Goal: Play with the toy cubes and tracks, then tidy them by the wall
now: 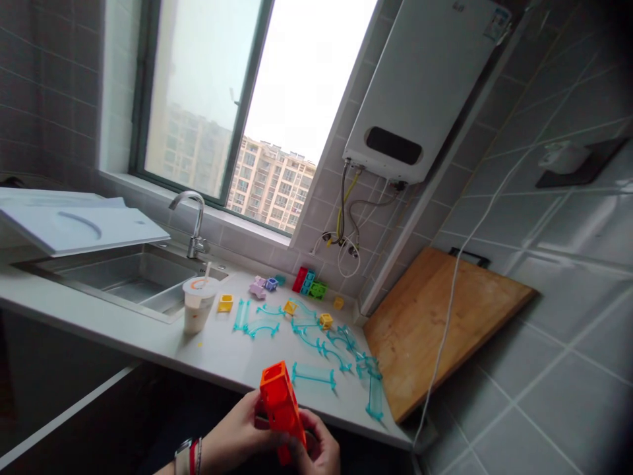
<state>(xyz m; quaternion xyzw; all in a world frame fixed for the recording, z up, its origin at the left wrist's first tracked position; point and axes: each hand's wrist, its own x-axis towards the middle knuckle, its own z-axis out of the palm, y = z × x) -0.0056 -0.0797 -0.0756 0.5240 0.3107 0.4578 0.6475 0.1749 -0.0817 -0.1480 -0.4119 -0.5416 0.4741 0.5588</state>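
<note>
An orange-red column of hollow toy blocks stands tilted between my two hands, just over the front edge of the counter. My left hand grips its left side, with a watch and bracelets on the wrist. On the lower right side, my right hand has its fingers closed round the column. The column's lower end is partly covered by the fingers. Close beyond it lies a clear teal track piece. Further back are more teal track pieces and a yellow block.
A lidded drink cup with a straw stands beside the sink. Red, teal and green blocks are by the back wall. A wooden board leans at the right, with a white cable hanging before it.
</note>
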